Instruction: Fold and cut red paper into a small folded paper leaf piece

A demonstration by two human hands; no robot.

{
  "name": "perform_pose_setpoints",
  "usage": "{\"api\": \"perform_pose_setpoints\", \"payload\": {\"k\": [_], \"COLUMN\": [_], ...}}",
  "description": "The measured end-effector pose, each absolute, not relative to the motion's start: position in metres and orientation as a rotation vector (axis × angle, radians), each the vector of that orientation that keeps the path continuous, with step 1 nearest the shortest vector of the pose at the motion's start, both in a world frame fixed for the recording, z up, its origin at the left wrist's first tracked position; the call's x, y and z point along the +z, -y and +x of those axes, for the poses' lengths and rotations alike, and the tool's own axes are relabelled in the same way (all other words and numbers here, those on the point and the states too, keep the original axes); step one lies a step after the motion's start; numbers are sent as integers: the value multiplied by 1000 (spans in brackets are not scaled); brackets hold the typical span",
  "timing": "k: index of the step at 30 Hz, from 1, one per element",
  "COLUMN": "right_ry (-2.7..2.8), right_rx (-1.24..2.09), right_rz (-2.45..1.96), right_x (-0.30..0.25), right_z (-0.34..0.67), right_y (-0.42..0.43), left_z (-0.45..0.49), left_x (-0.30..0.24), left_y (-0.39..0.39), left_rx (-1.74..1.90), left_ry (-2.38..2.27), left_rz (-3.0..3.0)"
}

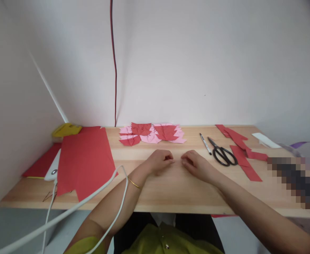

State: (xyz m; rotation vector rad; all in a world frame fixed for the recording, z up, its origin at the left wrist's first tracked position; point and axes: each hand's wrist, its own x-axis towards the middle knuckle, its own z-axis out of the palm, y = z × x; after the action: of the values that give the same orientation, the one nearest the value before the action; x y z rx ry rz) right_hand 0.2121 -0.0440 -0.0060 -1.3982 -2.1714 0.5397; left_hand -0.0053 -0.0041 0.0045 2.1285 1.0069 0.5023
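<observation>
My left hand point(160, 161) and my right hand point(196, 164) are a short gap apart, low over the middle of the wooden table. Fingers and thumb are drawn together in a pinch on each hand. Whatever they hold, if anything, is too fine to make out. Behind them, along the wall, lie cut and creased paper pieces with jagged edges, some red point(166, 133) and some pink point(150, 137). To the right of my right hand are a marker pen point(205, 144) and black-handled scissors point(223, 155), blades partly apart.
Red paper strips point(246, 165) and a white strip point(266, 140) lie at the right. Large red sheets point(87, 162) cover the left side, by a yellow packet point(67, 129) and a white device point(51, 169). A white cable point(73, 210) crosses my left forearm. A pixelated patch hides the right edge.
</observation>
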Motion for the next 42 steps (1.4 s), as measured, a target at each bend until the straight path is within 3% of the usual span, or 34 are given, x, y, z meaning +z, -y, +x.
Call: {"api": "perform_pose_setpoints", "payload": {"k": [10, 14, 20, 28, 35, 42], "right_ry": [2111, 2127, 2148, 2156, 2197, 2598], "right_rx": [490, 469, 413, 391, 483, 633], "right_rz": [-1298, -1275, -1265, -1255, -1224, -900], "right_x": [-16, -15, -17, -20, -5, 16], "right_z": [217, 218, 218, 218, 211, 141], "right_y": [56, 57, 57, 56, 68, 114], "left_z": [-33, -103, -197, -162, -105, -167], "left_x": [48, 52, 27, -26, -15, -5], "left_y": [37, 66, 129, 197, 191, 166], "left_rx": [213, 264, 21, 129, 256, 198], "left_ry": [-1123, -1572, -2231, -2034, -1864, -2241], "left_rz": [2530, 2554, 2179, 2511, 2553, 2236]}}
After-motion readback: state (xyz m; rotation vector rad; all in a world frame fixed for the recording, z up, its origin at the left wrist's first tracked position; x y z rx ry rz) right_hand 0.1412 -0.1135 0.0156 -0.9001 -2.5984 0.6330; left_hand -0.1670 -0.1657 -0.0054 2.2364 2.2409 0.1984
